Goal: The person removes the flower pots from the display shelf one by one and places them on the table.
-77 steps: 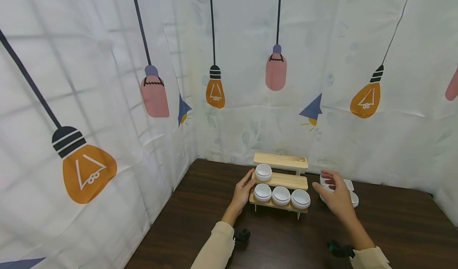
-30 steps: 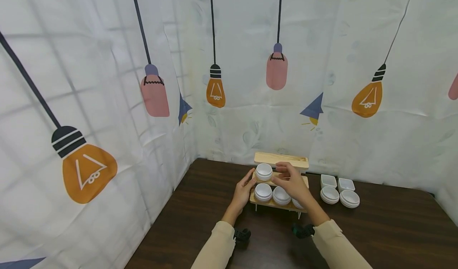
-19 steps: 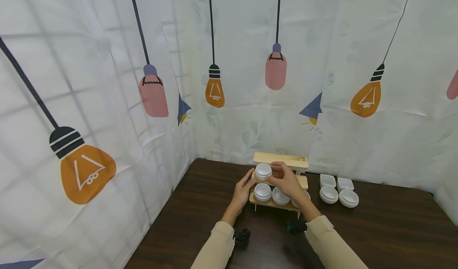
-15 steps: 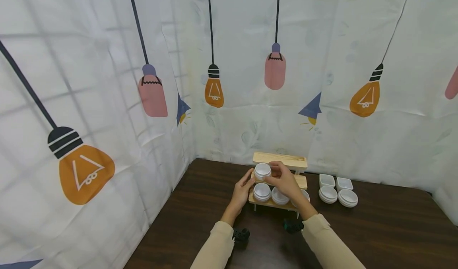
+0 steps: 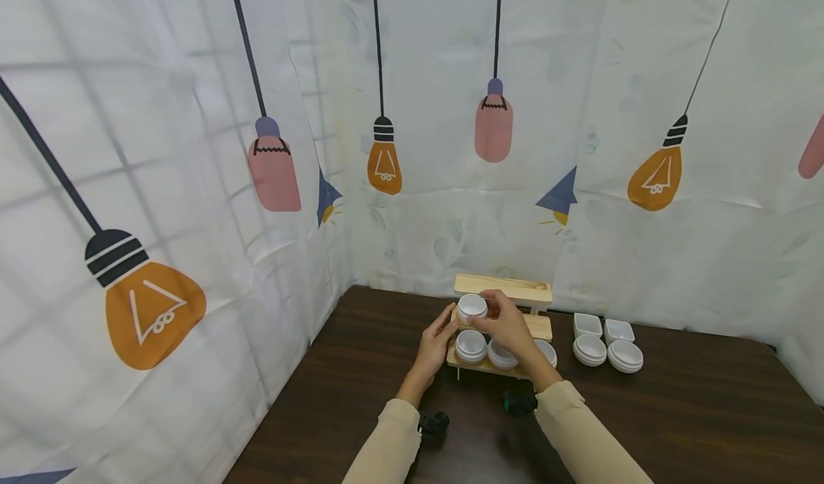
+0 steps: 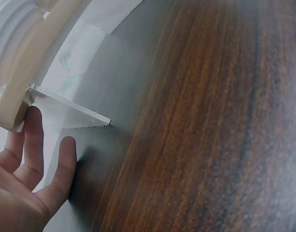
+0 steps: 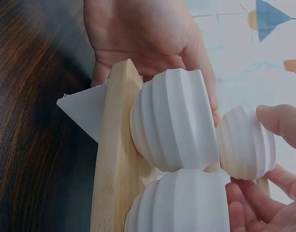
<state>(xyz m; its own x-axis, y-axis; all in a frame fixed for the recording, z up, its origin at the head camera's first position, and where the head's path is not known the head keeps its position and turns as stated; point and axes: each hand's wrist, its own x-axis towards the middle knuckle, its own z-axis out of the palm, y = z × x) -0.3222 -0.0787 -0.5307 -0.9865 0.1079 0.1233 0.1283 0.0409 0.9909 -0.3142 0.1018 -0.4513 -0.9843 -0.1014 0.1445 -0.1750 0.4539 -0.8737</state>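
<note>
Right hand (image 5: 508, 328) has moved left from above the round bowls (image 5: 589, 351) and now pinches a white cup (image 5: 472, 305), which it stood clear of 1.0 s earlier; judged from this, handling that cup is the step in hand. Rack (image 5: 541, 325) stands on the desk (image 5: 360, 391) near the far edge, right of the far left corner, long axis roughly parallel to that edge. Lower tier: 3 ridged cups (image 5: 471, 345). Middle tier: pinched cup at the left end, mouth up, axis vertical, no long side; base contact cannot be told. Left hand (image 5: 433, 348) grips the rack's left end. Round bowls sit right of the rack; 2 square dishes (image 5: 587, 325) lie beyond them, nearer the far edge.
</note>
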